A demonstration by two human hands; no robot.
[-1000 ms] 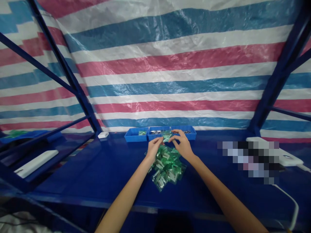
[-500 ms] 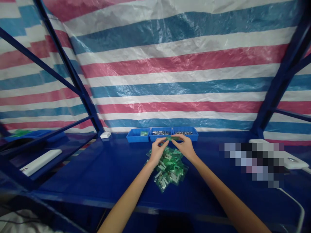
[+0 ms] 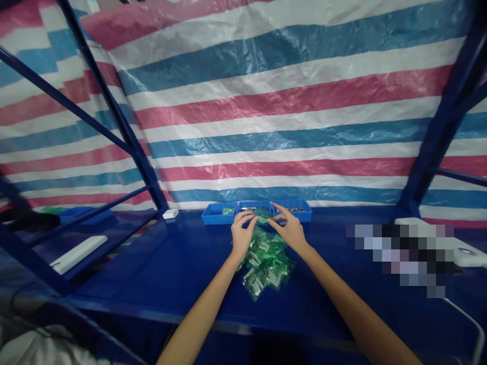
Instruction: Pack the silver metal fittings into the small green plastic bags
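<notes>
Above a heap of small green plastic bags (image 3: 266,261), my left hand (image 3: 242,234) pinches one green plastic bag (image 3: 262,215) by its left side. My right hand (image 3: 289,230) is at the bag's other side, thumb and a bent finger at its edge while the index finger stretches away. The bags in the heap are see-through and hold small pale, strip-like parts. What the raised bag contains is too small to make out.
Behind my hands stand a left blue bin (image 3: 218,215) with a few green items, a middle blue bin (image 3: 243,207) and a right blue bin (image 3: 304,215) with small metallic parts. A white box (image 3: 171,214) sits left. Blue frame posts (image 3: 142,165) flank the blue table (image 3: 171,268).
My hands have moved slightly apart, and the right index finger has lifted off the bag. More of the raised bag shows between them. The view has shifted a little.
</notes>
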